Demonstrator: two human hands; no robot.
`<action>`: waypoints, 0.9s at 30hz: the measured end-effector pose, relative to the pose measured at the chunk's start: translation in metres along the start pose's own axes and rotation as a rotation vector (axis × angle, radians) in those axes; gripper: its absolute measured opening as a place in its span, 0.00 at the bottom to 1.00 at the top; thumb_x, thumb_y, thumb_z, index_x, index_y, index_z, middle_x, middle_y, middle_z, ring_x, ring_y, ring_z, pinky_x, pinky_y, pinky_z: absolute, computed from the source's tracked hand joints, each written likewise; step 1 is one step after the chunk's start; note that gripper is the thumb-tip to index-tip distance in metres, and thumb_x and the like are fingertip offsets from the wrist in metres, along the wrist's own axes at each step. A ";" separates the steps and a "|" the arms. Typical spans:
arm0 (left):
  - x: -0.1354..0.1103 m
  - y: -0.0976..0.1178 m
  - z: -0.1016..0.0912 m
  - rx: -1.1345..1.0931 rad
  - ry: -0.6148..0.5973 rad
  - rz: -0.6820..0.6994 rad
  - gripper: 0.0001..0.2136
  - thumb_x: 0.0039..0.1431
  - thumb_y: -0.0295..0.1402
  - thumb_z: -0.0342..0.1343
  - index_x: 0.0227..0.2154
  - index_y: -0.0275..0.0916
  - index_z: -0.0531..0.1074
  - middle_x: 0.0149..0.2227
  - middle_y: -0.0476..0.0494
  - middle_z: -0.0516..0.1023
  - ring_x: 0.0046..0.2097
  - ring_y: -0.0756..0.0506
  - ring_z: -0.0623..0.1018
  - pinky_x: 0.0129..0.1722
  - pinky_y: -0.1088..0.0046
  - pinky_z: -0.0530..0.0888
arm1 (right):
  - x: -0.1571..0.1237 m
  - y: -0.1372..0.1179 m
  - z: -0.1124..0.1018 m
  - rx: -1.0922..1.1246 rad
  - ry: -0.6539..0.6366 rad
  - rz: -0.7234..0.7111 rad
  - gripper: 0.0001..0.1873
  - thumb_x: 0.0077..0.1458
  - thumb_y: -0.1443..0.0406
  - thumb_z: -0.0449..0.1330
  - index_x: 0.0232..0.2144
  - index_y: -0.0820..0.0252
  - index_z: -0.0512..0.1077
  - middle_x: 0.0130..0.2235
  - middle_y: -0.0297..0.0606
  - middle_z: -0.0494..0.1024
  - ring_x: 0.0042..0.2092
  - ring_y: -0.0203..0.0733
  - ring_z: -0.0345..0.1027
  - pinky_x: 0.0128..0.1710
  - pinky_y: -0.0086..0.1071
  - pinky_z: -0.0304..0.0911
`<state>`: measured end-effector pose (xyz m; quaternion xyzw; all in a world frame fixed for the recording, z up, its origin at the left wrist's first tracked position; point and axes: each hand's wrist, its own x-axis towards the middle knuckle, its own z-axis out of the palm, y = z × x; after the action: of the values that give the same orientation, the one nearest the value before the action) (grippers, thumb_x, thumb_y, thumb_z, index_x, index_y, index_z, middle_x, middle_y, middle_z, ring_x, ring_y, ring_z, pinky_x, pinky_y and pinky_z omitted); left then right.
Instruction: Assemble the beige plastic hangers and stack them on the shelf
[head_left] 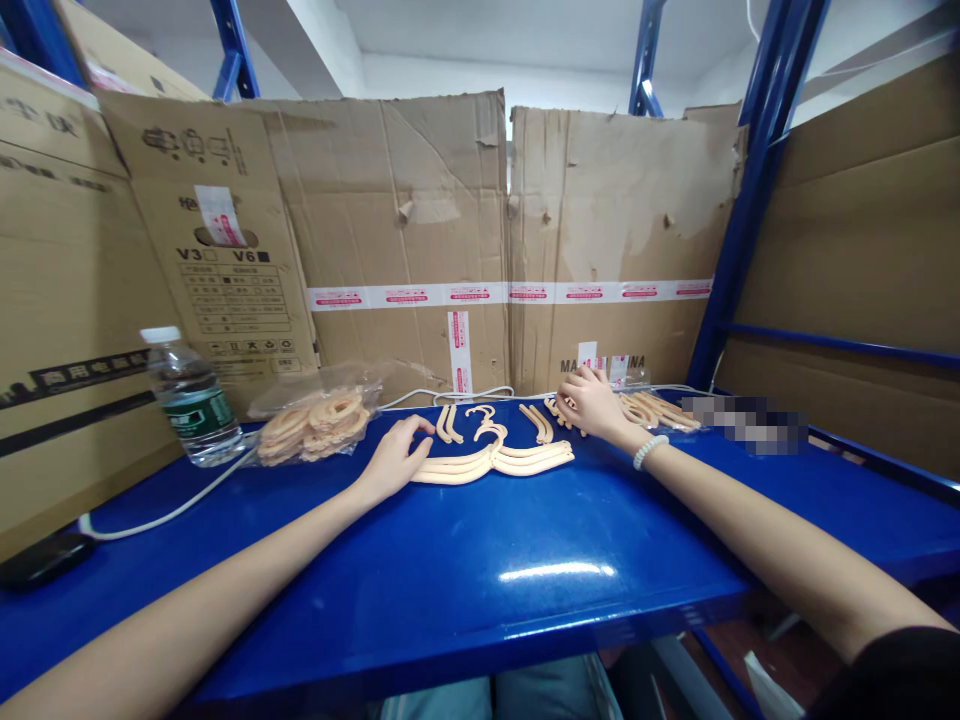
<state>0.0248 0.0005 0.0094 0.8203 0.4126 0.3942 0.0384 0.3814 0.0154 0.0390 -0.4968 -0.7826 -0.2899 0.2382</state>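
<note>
My left hand [396,455] rests on the blue table with thumb and fingers apart, at the left end of several long, cream, curved strips [454,468]. A matching group of cream strips [532,460] meets them in the middle, giving a coat-hanger outline. Small cream hook-shaped pieces [489,428] lie above the join. Shorter curved strips [448,424] lie near my left fingertips, and more short strips [538,424] lie to the right. My right hand [591,402], fingers bent down and closed, is over small cream pieces [556,410]; what its fingertips grip is hidden.
A clear bag of cream ring-like pieces [319,425] lies left, beside a water bottle [196,405]. Another bag holds stick-like pieces [660,410] at right. Cardboard panels [397,240] stand behind. A white cable [176,505] runs to a black object [45,560].
</note>
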 end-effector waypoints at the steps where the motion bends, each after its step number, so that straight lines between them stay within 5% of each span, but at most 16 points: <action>1: 0.000 0.000 0.000 0.002 -0.011 0.006 0.07 0.57 0.32 0.47 0.36 0.41 0.69 0.40 0.43 0.77 0.43 0.40 0.76 0.43 0.61 0.73 | 0.000 -0.001 0.001 0.000 -0.003 -0.001 0.16 0.61 0.63 0.47 0.28 0.58 0.72 0.33 0.44 0.75 0.44 0.51 0.59 0.47 0.42 0.48; 22: 0.007 -0.020 -0.001 0.042 -0.136 -0.001 0.21 0.57 0.21 0.40 0.47 0.40 0.73 0.47 0.45 0.79 0.51 0.43 0.76 0.53 0.62 0.71 | 0.003 0.001 -0.001 0.162 -0.032 0.058 0.15 0.60 0.64 0.49 0.27 0.61 0.73 0.34 0.47 0.76 0.44 0.53 0.62 0.47 0.46 0.53; 27: 0.026 -0.018 -0.009 0.096 -0.239 0.091 0.17 0.58 0.21 0.47 0.45 0.40 0.75 0.49 0.42 0.78 0.52 0.42 0.75 0.54 0.63 0.69 | 0.043 -0.016 0.000 0.368 -0.207 -0.026 0.12 0.56 0.68 0.54 0.39 0.64 0.74 0.34 0.41 0.79 0.35 0.41 0.70 0.37 0.31 0.62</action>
<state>0.0163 0.0289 0.0244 0.8801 0.3861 0.2748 0.0300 0.3503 0.0371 0.0639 -0.4619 -0.8489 -0.0925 0.2397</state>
